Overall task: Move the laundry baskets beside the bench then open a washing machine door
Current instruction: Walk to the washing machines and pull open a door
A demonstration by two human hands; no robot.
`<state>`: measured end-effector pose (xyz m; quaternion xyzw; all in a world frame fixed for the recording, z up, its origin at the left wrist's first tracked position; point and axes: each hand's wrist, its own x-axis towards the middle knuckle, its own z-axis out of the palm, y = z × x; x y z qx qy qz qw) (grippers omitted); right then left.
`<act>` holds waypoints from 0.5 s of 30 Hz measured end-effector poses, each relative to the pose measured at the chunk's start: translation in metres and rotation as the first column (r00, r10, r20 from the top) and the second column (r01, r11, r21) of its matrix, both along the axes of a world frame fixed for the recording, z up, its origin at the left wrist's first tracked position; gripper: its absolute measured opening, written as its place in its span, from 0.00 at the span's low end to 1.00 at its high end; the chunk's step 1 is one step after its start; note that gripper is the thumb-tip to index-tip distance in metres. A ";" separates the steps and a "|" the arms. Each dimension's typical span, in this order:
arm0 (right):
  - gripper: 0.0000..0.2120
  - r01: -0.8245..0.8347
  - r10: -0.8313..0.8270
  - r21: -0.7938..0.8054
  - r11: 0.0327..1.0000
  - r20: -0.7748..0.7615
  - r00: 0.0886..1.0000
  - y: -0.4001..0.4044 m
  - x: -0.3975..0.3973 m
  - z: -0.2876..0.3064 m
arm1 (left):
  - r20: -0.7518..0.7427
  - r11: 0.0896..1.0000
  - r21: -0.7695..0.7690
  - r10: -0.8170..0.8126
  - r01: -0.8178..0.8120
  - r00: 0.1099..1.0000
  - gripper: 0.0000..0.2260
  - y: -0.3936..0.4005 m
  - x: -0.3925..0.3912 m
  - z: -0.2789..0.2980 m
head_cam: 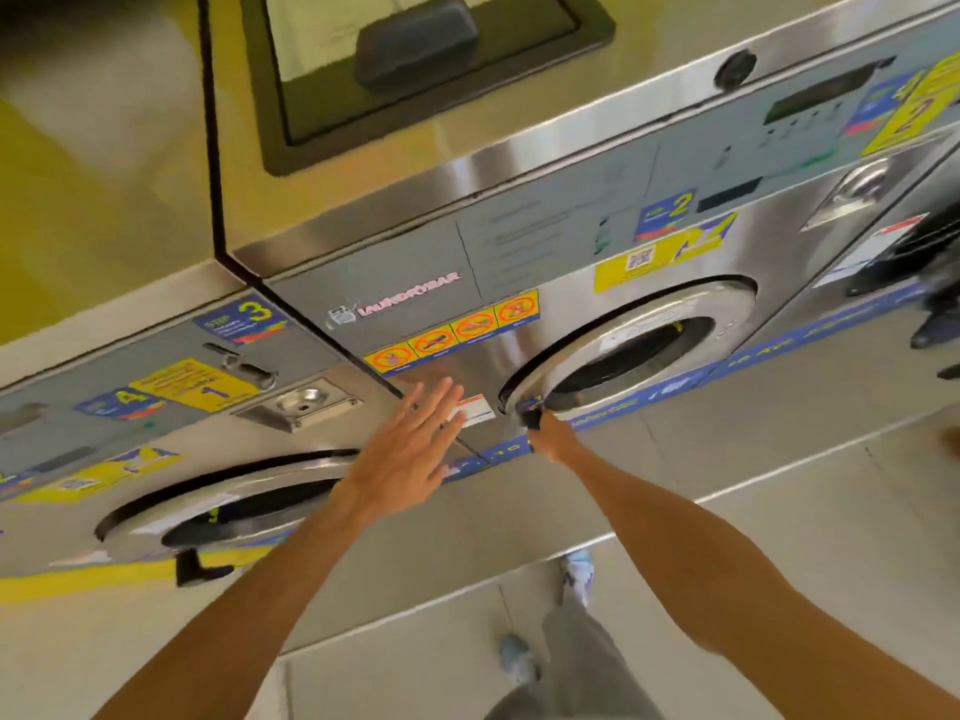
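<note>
A steel front-loading washing machine (pixel 519 236) fills the middle of the head view. Its round door (pixel 634 345) has a chrome rim and dark glass, and looks closed against the front. My right hand (pixel 550 439) is shut on the black door handle (pixel 532 415) at the door's left edge. My left hand (pixel 410 449) is flat with fingers spread, against the machine's steel front just left of the door. No laundry baskets or bench are in view.
A second washer (pixel 156 444) with its own round door (pixel 234 504) stands at the left. A dark detergent lid (pixel 415 49) sits on top of the middle machine. Pale floor tiles (pixel 779 485) lie below, with my feet (pixel 574 571) on them.
</note>
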<state>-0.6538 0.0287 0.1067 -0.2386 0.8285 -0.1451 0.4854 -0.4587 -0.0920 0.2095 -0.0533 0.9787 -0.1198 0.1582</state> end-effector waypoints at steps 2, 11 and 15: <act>0.19 0.031 -0.030 -0.024 0.999 0.030 0.999 0.000 -0.003 -0.007 | 0.011 0.991 -0.126 -0.050 0.051 0.999 0.34 -0.009 0.000 -0.005; 0.23 0.123 -0.122 -0.076 0.989 0.017 0.992 0.017 0.008 -0.015 | 0.049 0.957 -0.280 -0.067 0.079 0.997 0.40 -0.016 0.003 -0.018; 0.22 0.134 -0.136 -0.092 0.987 -0.014 0.991 0.048 0.020 -0.018 | 0.072 0.959 -0.271 -0.067 0.084 0.995 0.47 -0.014 0.002 -0.016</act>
